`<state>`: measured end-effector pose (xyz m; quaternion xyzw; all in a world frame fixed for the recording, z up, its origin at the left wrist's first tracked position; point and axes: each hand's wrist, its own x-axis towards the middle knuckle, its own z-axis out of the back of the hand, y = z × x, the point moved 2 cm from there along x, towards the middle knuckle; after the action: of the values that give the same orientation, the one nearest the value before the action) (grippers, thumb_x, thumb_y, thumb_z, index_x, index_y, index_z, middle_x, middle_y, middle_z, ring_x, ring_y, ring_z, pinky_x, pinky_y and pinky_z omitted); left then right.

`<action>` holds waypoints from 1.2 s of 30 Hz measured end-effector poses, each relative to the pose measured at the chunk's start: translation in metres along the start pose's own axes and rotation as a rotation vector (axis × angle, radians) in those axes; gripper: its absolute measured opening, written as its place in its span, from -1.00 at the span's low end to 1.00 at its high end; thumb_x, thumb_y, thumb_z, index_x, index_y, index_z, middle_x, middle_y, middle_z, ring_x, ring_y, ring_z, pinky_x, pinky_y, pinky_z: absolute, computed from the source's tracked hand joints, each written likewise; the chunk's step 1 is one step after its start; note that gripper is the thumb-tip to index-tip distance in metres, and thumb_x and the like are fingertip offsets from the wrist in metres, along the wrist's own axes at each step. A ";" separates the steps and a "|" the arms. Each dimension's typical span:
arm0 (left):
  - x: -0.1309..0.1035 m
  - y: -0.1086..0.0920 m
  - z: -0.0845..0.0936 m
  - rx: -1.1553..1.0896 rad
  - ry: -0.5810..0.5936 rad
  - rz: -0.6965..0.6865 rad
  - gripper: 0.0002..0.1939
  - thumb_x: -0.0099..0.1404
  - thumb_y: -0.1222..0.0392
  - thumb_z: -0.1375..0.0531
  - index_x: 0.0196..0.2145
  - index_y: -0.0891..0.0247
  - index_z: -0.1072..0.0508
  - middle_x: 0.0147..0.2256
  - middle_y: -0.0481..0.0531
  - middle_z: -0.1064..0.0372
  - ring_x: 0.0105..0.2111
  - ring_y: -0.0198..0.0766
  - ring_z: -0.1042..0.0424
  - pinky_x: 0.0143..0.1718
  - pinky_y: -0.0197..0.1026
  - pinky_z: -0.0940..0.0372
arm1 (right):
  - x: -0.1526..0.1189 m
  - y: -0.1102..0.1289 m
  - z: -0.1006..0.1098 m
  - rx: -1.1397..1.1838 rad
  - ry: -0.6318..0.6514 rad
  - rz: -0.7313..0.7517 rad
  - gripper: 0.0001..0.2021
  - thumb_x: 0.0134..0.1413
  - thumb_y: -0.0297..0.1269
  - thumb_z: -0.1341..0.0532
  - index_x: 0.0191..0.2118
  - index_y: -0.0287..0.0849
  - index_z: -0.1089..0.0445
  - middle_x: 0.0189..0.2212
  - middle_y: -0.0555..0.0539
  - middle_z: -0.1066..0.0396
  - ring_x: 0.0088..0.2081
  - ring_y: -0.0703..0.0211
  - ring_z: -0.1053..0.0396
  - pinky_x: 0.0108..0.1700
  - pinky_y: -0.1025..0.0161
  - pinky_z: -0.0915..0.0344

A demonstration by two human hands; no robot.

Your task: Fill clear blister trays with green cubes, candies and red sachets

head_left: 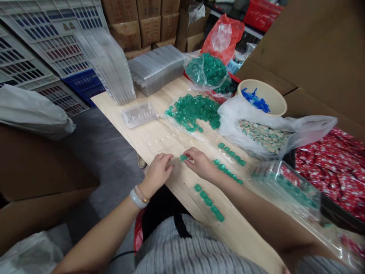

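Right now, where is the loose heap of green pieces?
The loose green heap lies just above centre in the head view, beyond the right hand, with a clear tray to its left and a white plastic bag to its right.

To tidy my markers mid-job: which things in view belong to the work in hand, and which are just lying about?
Likely in use:
green piece in the right hand
loose green pile
green row nearest the body
clear tray stack

Likely just lying about:
white crates
brown cartons
red plastic bag
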<state>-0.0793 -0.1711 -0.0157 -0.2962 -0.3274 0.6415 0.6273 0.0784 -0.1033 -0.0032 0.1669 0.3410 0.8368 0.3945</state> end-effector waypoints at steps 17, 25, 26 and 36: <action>0.001 0.014 -0.016 0.225 0.130 -0.116 -0.60 0.10 0.42 -0.05 -0.06 0.30 -0.23 -0.25 0.09 -0.30 -0.21 -0.18 -0.23 -0.13 -0.09 -0.18 | 0.011 0.003 -0.027 -0.532 0.340 0.166 -0.83 -0.01 -0.32 -0.17 -0.26 -0.25 -0.37 -0.32 -0.12 -0.31 -0.20 0.10 -0.19 -0.15 0.17 -0.07; 0.027 -0.008 0.013 0.027 0.117 -0.204 -0.76 0.14 0.29 -0.07 -0.18 0.28 -0.32 -0.24 0.09 -0.31 -0.21 -0.24 -0.28 -0.16 -0.19 -0.19 | 0.017 -0.031 0.023 -0.328 -0.046 0.026 -0.72 0.04 -0.24 -0.11 -0.14 -0.25 -0.33 -0.28 -0.16 -0.35 -0.19 0.11 -0.25 -0.14 0.18 -0.15; 0.045 -0.013 0.016 0.030 0.080 -0.204 -0.84 0.18 0.24 -0.05 -0.28 0.28 -0.36 -0.32 0.06 -0.33 -0.28 -0.26 -0.29 -0.21 -0.22 -0.20 | 0.026 -0.041 0.033 -0.335 -0.113 -0.023 -0.76 0.08 -0.27 -0.05 -0.20 -0.27 -0.36 -0.32 -0.16 -0.36 -0.22 0.12 -0.26 -0.15 0.19 -0.16; 0.178 -0.021 -0.033 0.605 0.107 -0.279 -0.85 0.12 0.28 -0.10 -0.33 0.29 -0.43 -0.33 0.16 -0.34 -0.21 -0.07 -0.28 -0.20 -0.09 -0.13 | 0.094 -0.079 0.039 -0.581 0.008 -0.228 -0.75 0.03 -0.38 -0.03 -0.21 -0.22 -0.39 -0.22 -0.22 -0.27 -0.17 0.07 -0.24 -0.20 0.24 -0.17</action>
<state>-0.0471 0.0083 -0.0141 -0.0822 -0.1263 0.6011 0.7848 0.0830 0.0229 -0.0294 0.0047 0.1057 0.8503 0.5155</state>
